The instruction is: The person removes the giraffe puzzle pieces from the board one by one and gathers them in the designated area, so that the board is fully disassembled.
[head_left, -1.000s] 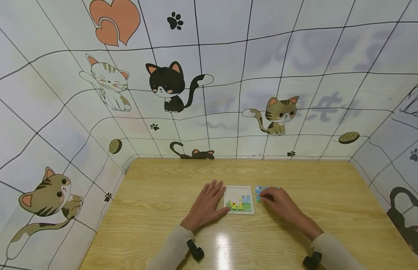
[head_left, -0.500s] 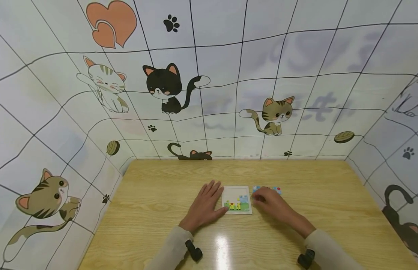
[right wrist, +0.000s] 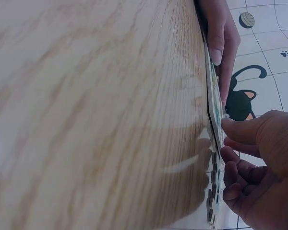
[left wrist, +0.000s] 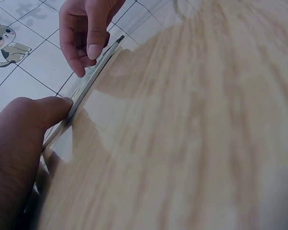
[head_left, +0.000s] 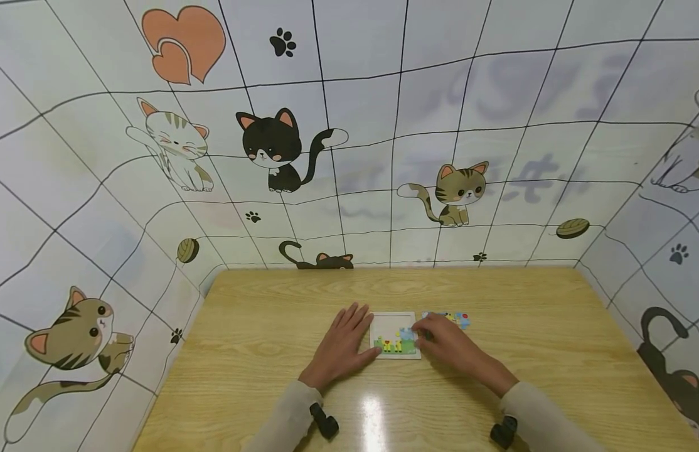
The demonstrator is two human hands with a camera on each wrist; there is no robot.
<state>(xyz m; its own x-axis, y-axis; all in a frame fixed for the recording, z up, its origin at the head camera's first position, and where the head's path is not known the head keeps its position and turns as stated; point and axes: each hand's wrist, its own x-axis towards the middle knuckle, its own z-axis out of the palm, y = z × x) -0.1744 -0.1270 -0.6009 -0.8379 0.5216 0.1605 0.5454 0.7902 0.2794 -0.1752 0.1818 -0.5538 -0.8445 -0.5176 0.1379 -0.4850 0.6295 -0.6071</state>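
One puzzle [head_left: 388, 326] best braced flat by left hand [head_left: 344, 344], fingers outstretched; right hand [head_left: 450, 342] curled, grasp cannot be told.

Square white-framed jigsaw tray [head_left: 388, 322] lying flat, near part filled green-yellow, far part white; multicoloured loose pieces [head_left: 460, 320] right.

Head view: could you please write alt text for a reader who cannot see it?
A person's left hand rests at the left edge of a partly filled puzzle on a wooden table, while the right hand is at its right edge. Other pieces lie partly hidden behind the right hand. Cartoon cats decorate the pale walls.
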